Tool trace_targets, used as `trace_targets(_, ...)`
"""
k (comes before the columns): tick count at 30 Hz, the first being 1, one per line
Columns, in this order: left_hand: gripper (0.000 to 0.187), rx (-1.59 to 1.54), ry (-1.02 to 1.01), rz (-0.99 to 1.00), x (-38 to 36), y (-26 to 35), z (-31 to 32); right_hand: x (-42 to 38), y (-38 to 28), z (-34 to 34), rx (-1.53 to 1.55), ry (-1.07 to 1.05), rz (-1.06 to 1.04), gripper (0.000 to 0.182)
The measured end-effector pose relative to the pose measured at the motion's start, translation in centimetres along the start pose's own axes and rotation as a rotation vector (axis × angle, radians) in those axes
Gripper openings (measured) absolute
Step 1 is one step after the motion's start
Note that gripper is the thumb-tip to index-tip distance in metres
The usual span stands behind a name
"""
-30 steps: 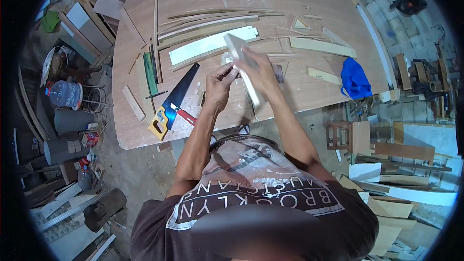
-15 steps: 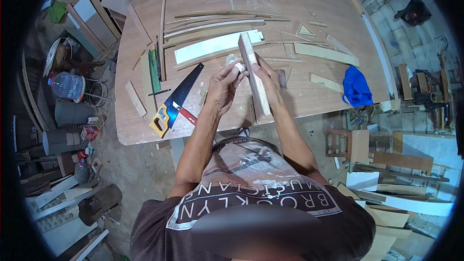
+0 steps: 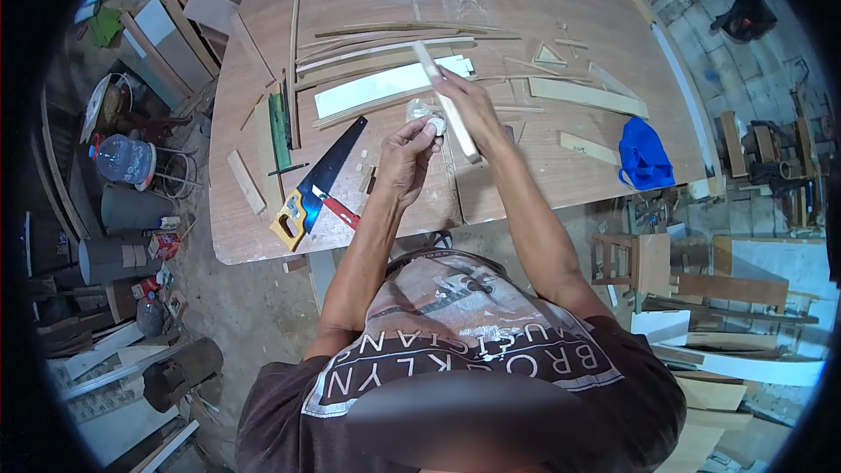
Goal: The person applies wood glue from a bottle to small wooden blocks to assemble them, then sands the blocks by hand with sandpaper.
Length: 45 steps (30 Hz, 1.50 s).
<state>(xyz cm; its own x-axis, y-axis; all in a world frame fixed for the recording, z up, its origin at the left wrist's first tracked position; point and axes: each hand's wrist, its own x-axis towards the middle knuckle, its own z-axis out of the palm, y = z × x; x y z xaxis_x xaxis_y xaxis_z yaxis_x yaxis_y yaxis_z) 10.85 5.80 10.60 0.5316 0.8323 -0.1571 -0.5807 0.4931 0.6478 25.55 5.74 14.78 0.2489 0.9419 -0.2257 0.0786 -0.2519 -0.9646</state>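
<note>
My left hand (image 3: 405, 160) is closed, pinching a small crumpled white wad (image 3: 437, 126) between thumb and fingers. Just beyond it sits a pale, translucent crumpled piece (image 3: 418, 109). My right hand (image 3: 473, 110) wraps around a narrow wooden board (image 3: 457, 123), held tilted above the table with its thin edge toward me. The board's lower end is close to the wad. To the left of my left hand lies a handsaw (image 3: 331, 163) with a yellow handle, and a red utility knife (image 3: 338, 209) beside it.
The wooden table (image 3: 368, 0) carries a white panel strip (image 3: 385, 89), several thin wood strips, a green strip (image 3: 279, 130) and a small wooden triangle (image 3: 549, 54). A blue bag (image 3: 646, 156) rests near its right edge. Offcuts (image 3: 710, 390) pile up on the floor at right.
My right hand has turned the board onto its thin edge and shifted over its top, swinging it up and left. My left hand keeps the wad in nearly the same place.
</note>
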Motion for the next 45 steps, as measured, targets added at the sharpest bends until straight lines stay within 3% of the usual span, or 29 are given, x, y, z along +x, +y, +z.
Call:
trace_targets(2,0.025,0.026,0.011,0.039,0.6,0.3,-0.5,-1.0,0.7,-1.1,0.085,0.034,-0.254,0.065)
trace_targets(3,0.024,0.056,0.031,0.05,0.6,0.3,-0.8,-3.6,-0.9,-1.3,0.023,-0.023,-0.101,0.064)
trace_targets(6,0.023,0.09,0.014,0.064,0.8,0.1,-0.4,-5.5,-1.1,-0.4,-0.138,0.033,-0.215,0.065)
trace_targets(8,0.023,0.143,-0.008,0.034,0.6,-0.5,-0.6,-3.3,-1.7,-0.2,-0.098,0.061,-0.146,0.063)
trace_targets(10,0.023,0.202,-0.041,0.026,0.8,-0.7,-0.5,-0.2,-1.5,-0.4,-0.018,-0.101,0.009,0.065)
trace_targets(12,0.023,0.176,0.023,0.033,0.9,-1.1,-0.4,-0.3,-1.2,-0.5,0.008,-0.112,0.079,0.065)
trace_targets(14,0.022,0.092,0.059,0.063,1.7,-0.2,-0.8,-2.6,0.6,-0.1,-0.261,0.039,-0.189,0.064)
trace_targets(19,0.023,-0.018,0.22,0.043,1.4,0.4,-1.8,-7.4,3.3,-2.0,-0.347,-0.017,-0.151,0.065)
trace_targets(21,0.022,-0.025,0.229,0.028,1.4,0.0,-1.0,-6.9,2.4,-2.0,-0.146,0.189,-0.284,0.066)
trace_targets(22,0.022,-0.027,0.233,0.02,1.6,0.1,-0.5,-6.5,2.5,-1.5,-0.146,0.192,-0.29,0.066)
trace_targets(24,0.022,0.043,0.201,0.06,1.3,-0.1,0.6,-5.4,3.0,0.3,-0.412,0.254,-0.503,0.066)
trace_targets(26,0.021,0.103,0.173,0.102,1.9,-0.2,0.8,-2.2,2.4,0.6,-0.359,0.337,-0.514,0.063)
trace_targets(29,0.022,0.238,0.124,0.108,1.2,-1.7,0.1,1.1,1.8,-0.3,-0.504,0.33,-0.342,0.059)
trace_targets(31,0.019,0.313,0.165,0.144,1.1,-1.6,0.6,1.6,0.3,-1.1,0.18,0.167,-0.12,0.059)
trace_targets(35,0.018,0.531,0.229,0.224,1.4,-0.5,-0.2,-3.8,0.2,-2.5,-0.04,-0.058,-0.195,0.063)
trace_targets(37,0.019,0.547,0.168,0.217,0.9,-0.8,-0.1,-5.6,1.4,-1.5,-0.512,0.096,-0.305,0.061)
trace_targets(41,0.019,0.505,0.099,0.146,0.9,-2.5,0.6,0.6,1.9,-1.5,-0.454,0.183,-0.346,0.059)
trace_targets(44,0.024,0.301,0.111,0.104,1.4,-2.1,1.1,2.2,1.4,-3.1,0.064,0.102,-0.019,0.065)
trace_targets(45,0.026,0.203,0.123,0.099,1.2,-1.6,1.8,0.4,0.6,-3.8,0.155,0.136,-0.087,0.063)
